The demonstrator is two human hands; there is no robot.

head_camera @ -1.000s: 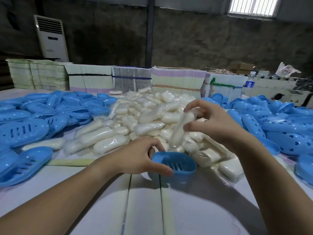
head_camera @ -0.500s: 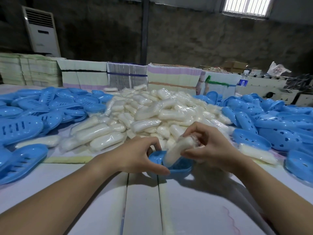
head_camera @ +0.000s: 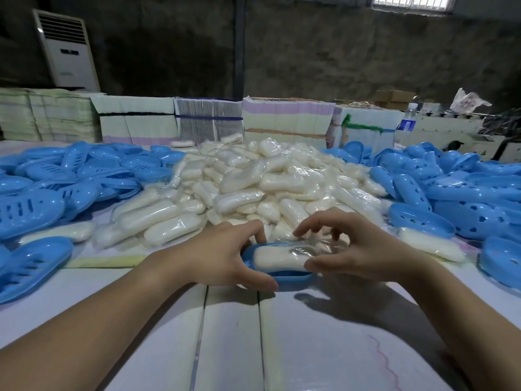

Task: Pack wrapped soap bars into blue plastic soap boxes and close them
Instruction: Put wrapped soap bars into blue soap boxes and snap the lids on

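The left hand [head_camera: 225, 256] grips the box half [head_camera: 282, 275]; right hand [head_camera: 358, 253] fingers pinch the soap bar [head_camera: 279, 258] (wrapper loose): press it flat before lidding.

Dark rough concrete back wall [head_camera: 310, 52], dim light. Barred window [head_camera: 412, 1] top right, bright. White floor-standing air conditioner [head_camera: 66, 52] at left. Dark vertical steel post [head_camera: 239, 46] mid-wall. Pale planked counter [head_camera: 231, 334] in front; stacks of flat printed cartons [head_camera: 135, 119] along its far edge.
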